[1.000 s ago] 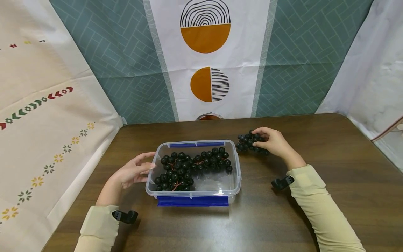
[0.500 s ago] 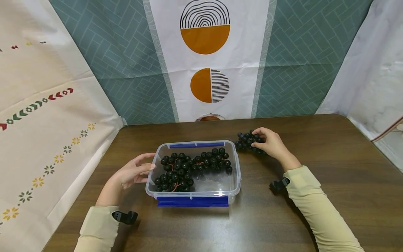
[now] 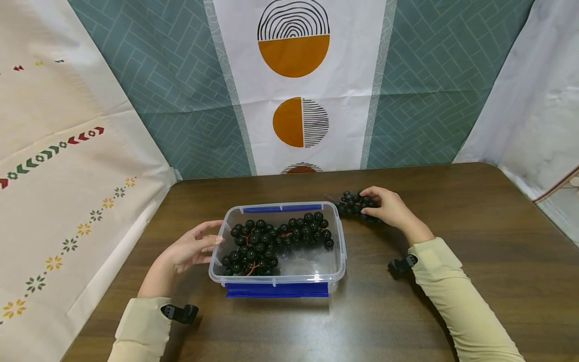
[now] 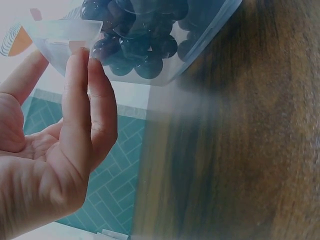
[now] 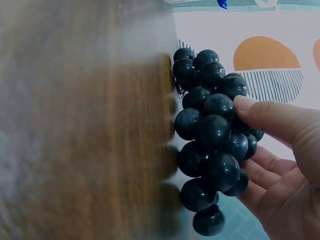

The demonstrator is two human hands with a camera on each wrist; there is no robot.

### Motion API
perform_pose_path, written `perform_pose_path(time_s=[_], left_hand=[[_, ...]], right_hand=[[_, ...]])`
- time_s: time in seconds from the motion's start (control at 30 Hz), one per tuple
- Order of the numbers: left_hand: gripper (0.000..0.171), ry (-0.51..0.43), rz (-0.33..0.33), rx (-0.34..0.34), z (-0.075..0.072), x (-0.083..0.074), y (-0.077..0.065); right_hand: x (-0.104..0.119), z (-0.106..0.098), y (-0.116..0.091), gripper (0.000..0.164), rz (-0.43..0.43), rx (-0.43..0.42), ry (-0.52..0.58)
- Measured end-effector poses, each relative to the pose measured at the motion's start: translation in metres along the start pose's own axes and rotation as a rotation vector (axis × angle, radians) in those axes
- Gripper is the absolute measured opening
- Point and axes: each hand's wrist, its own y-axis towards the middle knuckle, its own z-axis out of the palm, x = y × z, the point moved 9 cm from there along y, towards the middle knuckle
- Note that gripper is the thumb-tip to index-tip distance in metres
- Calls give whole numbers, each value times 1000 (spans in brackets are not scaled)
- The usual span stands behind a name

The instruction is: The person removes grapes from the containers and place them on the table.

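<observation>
A clear plastic container [image 3: 307, 264] with blue latches sits on the table, with bunches of black grapes [image 3: 260, 241] inside. My left hand [image 3: 192, 246] touches the container's left side at the rim. In the left wrist view, fairly straight fingertips [image 4: 77, 62] meet the edge of its wall. Just beyond the container's far right corner, my right hand [image 3: 389, 208] holds another bunch of black grapes [image 3: 353, 203] low over the tabletop. In the right wrist view, thumb and fingers pinch this bunch [image 5: 215, 130] from one side, and part of it hides the fingertips.
The brown wooden table [image 3: 452, 211] spreads around the container. A teal patterned cloth with a white panel [image 3: 303, 120] hangs behind the far edge. White cloths [image 3: 81, 201] flank both sides. Each wrist carries a small black camera [image 3: 180, 312].
My right hand and the bunch of grapes have shifted a little left toward the container. The left hand and the container have stayed in place.
</observation>
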Motion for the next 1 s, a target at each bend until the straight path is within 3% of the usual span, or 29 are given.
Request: perform_pose_path(time_s=[0.7,1.0], left_hand=[[67,3,-13,16,-9,7,-1],[67,-9,-23,37,-5,8,3]], right_hand=[[28,-4,-4,44,-11,62,51],[41,-5,-8,43,-47,59,26]])
